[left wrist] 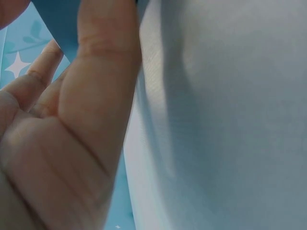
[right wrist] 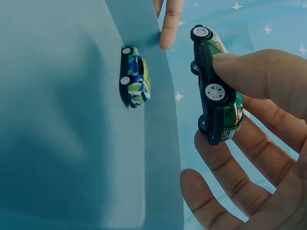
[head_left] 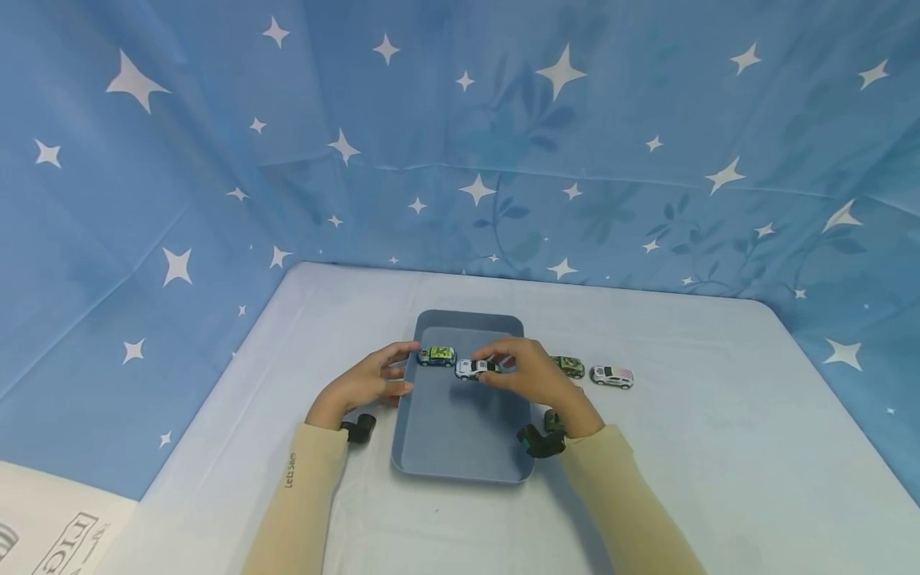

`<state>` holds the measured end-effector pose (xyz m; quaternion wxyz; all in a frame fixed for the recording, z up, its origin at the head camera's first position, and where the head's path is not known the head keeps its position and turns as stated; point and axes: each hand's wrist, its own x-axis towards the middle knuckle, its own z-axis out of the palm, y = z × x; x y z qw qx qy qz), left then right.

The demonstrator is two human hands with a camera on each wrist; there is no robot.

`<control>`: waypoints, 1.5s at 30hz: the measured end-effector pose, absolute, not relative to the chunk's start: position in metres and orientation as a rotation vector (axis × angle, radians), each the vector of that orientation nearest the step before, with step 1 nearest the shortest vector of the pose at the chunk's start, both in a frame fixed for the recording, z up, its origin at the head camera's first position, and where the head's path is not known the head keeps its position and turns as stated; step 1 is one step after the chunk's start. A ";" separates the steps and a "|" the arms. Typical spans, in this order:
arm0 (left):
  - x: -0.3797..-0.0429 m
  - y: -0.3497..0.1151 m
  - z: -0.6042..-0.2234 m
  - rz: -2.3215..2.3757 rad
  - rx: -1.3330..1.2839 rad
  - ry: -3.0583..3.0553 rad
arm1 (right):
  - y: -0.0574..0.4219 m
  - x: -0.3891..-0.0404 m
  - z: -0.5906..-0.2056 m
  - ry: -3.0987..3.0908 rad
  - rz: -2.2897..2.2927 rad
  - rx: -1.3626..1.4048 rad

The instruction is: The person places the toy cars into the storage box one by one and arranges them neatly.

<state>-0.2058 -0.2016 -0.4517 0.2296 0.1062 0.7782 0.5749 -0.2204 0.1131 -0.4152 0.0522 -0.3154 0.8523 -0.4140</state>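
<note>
My right hand (head_left: 530, 371) pinches a toy car (head_left: 477, 369) between thumb and fingers, above the blue-grey tray (head_left: 460, 459). Seen from the right wrist, this toy car (right wrist: 218, 91) has a green side, a black underside and white wheels. A yellow-green and blue toy car (head_left: 437, 355) sits in the tray near its left wall; it also shows in the right wrist view (right wrist: 135, 79). At the tray's left rim is my left hand (head_left: 366, 379), its fingers loosely bent against the edge. The left wrist view shows its thumb (left wrist: 103, 91) beside the tray wall.
To the right of the tray stand a camouflage toy car (head_left: 569, 366) and a white patterned toy car (head_left: 612, 376). Another green toy car (head_left: 553, 421) is partly hidden by my right wrist. A white cloth (head_left: 719, 447) covers the table; a blue starry curtain (head_left: 460, 160) hangs behind.
</note>
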 end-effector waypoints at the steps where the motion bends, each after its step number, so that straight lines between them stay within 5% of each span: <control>1: -0.206 -0.201 -0.451 1.583 0.291 2.139 | 0.112 -0.220 -0.416 2.589 -1.265 -0.953; 45: -0.209 -0.201 -0.454 1.609 0.266 2.130 | 0.068 -0.238 -0.432 2.620 -1.125 -0.904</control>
